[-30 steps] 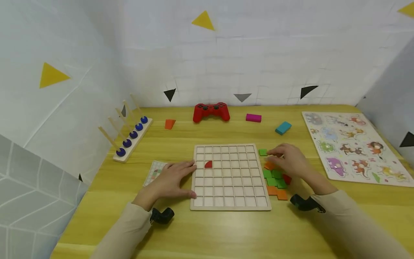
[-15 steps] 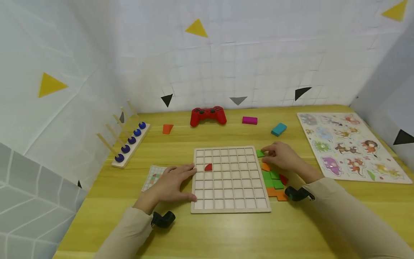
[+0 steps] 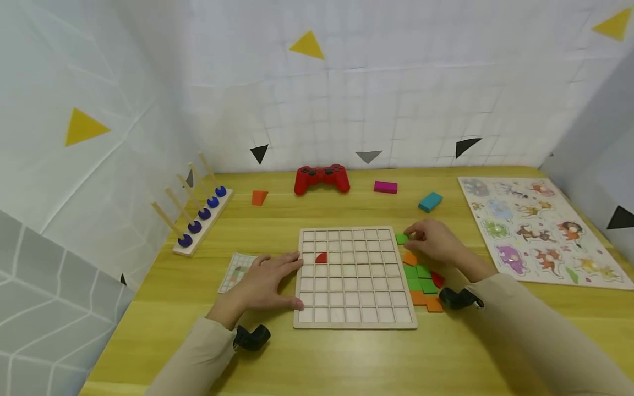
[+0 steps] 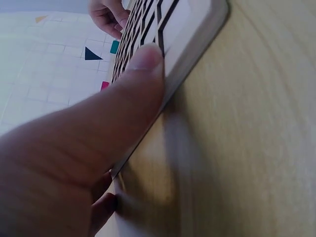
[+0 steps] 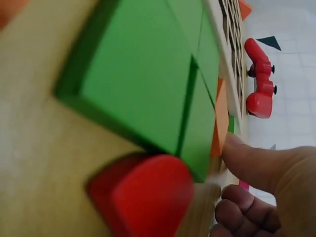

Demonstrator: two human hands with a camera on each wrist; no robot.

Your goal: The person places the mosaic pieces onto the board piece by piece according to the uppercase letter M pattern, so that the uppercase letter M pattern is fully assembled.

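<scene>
A wooden grid board [image 3: 354, 324] lies on the yellow table, with one red quarter-round piece [image 3: 321, 257] in a cell near its left side. My left hand [image 3: 277, 278] lies flat against the board's left edge, and its thumb [image 4: 143, 64] presses on the board's rim [image 4: 197, 34]. My right hand [image 3: 415, 237] pinches a green tile [image 3: 402, 238] lying beside the board's far right corner. A pile of green, orange and red tiles [image 3: 421, 278] lies along the board's right side. Close up, the green tiles [image 5: 143, 84] and a red piece [image 5: 148, 197] fill the right wrist view.
Along the back of the table lie a red game controller [image 3: 322, 179], a magenta block [image 3: 385, 187], a teal block [image 3: 430, 201] and an orange block [image 3: 259, 197]. A peg rack with blue rings [image 3: 200, 212] stands at the left. An animal puzzle board [image 3: 537, 228] lies at the right, a pattern card [image 3: 238, 271] under my left hand.
My right hand has shifted slightly left and closed its fingers on the green tile at the board's corner. The left hand has stayed on the board's edge.
</scene>
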